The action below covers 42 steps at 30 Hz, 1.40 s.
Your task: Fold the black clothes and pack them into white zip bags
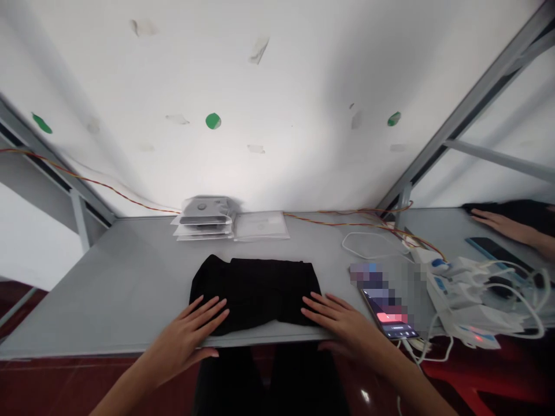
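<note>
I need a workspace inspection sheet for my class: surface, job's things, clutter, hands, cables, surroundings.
Surface: grey tabletop.
Job's things: black cloth, apparently folded, near the front edge.
Clutter: stacked packets at the back; lit phone and power strip at right.
Hands: left hand and right hand, fingers extended on the cloth's ends.
Cables: red-yellow wire along the back; white cables bunched at right.
Surroundings: white wall with green stickers; another person's hand at right.

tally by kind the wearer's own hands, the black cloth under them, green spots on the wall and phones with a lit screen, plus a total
Own hands, left hand and right hand: 2
Black cloth under them: 1
Green spots: 3
Lit phone: 1
Total: 7
</note>
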Each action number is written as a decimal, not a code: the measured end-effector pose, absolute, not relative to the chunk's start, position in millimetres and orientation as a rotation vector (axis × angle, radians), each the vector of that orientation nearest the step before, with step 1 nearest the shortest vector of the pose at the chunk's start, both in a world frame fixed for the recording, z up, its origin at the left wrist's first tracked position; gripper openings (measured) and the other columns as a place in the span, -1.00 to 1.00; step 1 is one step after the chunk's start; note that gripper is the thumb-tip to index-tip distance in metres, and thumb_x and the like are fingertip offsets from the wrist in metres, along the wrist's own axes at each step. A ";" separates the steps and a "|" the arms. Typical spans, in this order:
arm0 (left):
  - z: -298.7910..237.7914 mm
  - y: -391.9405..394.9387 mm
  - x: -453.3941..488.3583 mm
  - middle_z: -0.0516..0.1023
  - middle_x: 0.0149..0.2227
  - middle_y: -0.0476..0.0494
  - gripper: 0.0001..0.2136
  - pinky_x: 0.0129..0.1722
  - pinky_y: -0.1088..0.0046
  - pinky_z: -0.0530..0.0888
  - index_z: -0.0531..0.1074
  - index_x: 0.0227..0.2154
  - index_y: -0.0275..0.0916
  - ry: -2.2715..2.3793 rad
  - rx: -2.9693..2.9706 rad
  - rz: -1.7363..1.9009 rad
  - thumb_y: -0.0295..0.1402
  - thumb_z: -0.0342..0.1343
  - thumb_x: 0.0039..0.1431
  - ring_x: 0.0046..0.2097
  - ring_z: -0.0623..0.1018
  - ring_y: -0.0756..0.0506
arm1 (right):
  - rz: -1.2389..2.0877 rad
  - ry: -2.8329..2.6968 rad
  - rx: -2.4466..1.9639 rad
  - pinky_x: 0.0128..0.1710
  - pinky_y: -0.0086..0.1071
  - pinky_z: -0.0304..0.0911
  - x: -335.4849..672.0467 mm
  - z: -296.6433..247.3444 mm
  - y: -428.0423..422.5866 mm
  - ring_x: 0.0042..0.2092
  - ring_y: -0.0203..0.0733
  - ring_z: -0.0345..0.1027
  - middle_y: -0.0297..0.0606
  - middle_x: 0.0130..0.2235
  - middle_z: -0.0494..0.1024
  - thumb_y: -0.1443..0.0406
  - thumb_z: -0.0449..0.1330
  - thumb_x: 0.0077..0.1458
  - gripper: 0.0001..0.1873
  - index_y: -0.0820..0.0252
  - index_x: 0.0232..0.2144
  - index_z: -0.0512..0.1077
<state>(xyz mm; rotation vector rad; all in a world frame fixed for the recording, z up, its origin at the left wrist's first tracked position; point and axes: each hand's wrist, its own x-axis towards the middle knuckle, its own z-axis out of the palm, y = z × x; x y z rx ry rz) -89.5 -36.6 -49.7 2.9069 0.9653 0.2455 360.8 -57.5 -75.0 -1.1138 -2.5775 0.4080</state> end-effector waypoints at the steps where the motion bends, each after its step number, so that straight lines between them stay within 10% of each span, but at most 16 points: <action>1: -53.1 -40.5 -92.1 0.32 0.37 -0.15 -0.28 0.38 0.06 0.28 -0.01 0.45 0.00 0.961 2.907 0.248 -0.07 0.16 0.33 0.37 0.35 -0.22 | 0.391 -2.576 -1.121 0.30 0.08 0.24 363.8 -81.8 -59.4 0.35 0.08 0.25 -0.24 0.33 0.40 0.19 0.44 0.10 -0.15 -0.22 0.36 0.21; 8: -49.1 -45.8 -88.7 0.68 0.00 -0.06 -0.71 0.09 0.31 0.53 0.60 -0.05 -0.05 1.201 2.512 0.551 -0.25 -0.05 0.47 0.06 0.63 -0.11 | 0.465 -2.285 -1.288 -0.01 -0.15 0.50 367.9 -82.1 -74.6 0.06 -0.05 0.58 -0.25 0.04 0.67 0.27 0.09 0.38 -0.68 -0.09 0.07 0.54; 13: -40.4 -19.9 -53.6 0.52 -0.53 0.04 -0.58 -0.46 0.48 0.39 0.50 -0.36 -0.14 1.726 2.236 0.553 -0.07 -0.14 0.47 -0.51 0.51 -0.04 | 0.500 -1.939 -1.565 -0.11 -0.17 0.52 344.3 -74.0 -52.6 -0.11 -0.01 0.63 -0.19 -0.08 0.70 0.16 0.00 0.40 -0.68 0.05 -0.01 0.51; 20: -60.9 7.9 -54.0 0.41 0.29 -0.29 -0.45 0.12 0.10 0.48 0.32 0.30 -0.01 1.670 2.614 0.653 0.04 0.08 0.32 0.27 0.44 -0.35 | 0.073 -2.012 -1.735 -0.04 -0.01 0.43 341.8 -64.2 18.5 -0.02 0.13 0.51 -0.03 0.01 0.57 0.20 0.04 0.35 -0.65 0.08 0.07 0.50; 24: -69.7 -20.6 -76.8 0.47 0.25 -0.26 -0.27 0.15 0.06 0.51 0.23 0.36 0.08 1.289 2.648 0.501 0.12 0.21 0.16 0.22 0.51 -0.33 | -0.162 -1.917 -1.655 0.08 0.06 0.34 326.4 -30.9 22.7 0.03 0.13 0.46 -0.04 0.02 0.58 0.26 0.04 0.36 -0.66 0.07 0.04 0.55; 31: -45.2 -46.3 -89.9 0.52 0.22 -0.06 -0.47 0.11 0.29 0.54 0.23 0.34 0.19 1.255 2.585 0.440 -0.49 -0.13 0.43 0.16 0.57 -0.13 | 0.280 -2.361 -1.133 0.33 0.09 0.18 274.0 -54.0 -56.3 0.21 0.00 0.44 -0.22 0.13 0.61 0.25 0.14 0.36 -0.58 0.00 0.24 0.39; 36: -23.2 -14.4 -47.6 0.19 0.44 -0.07 -0.33 0.29 0.07 0.37 0.07 0.42 0.08 0.826 2.828 0.195 -0.52 0.00 0.32 0.46 0.15 -0.24 | 0.396 -2.578 -1.042 0.40 0.21 -0.02 287.1 -72.6 -68.4 0.41 0.20 0.13 -0.02 0.37 0.31 -0.04 0.39 0.07 0.01 0.10 0.43 0.10; 42: -41.9 -26.6 -28.1 0.11 0.47 -0.11 -0.09 0.38 -0.04 0.19 -0.08 0.47 -0.05 0.649 2.960 0.029 -0.51 0.18 0.09 0.47 0.10 -0.30 | -0.020 -2.550 -1.158 0.35 0.18 0.08 288.1 -90.5 -80.4 0.39 0.12 0.16 -0.16 0.35 0.36 0.49 0.18 0.15 -0.24 0.05 0.37 0.21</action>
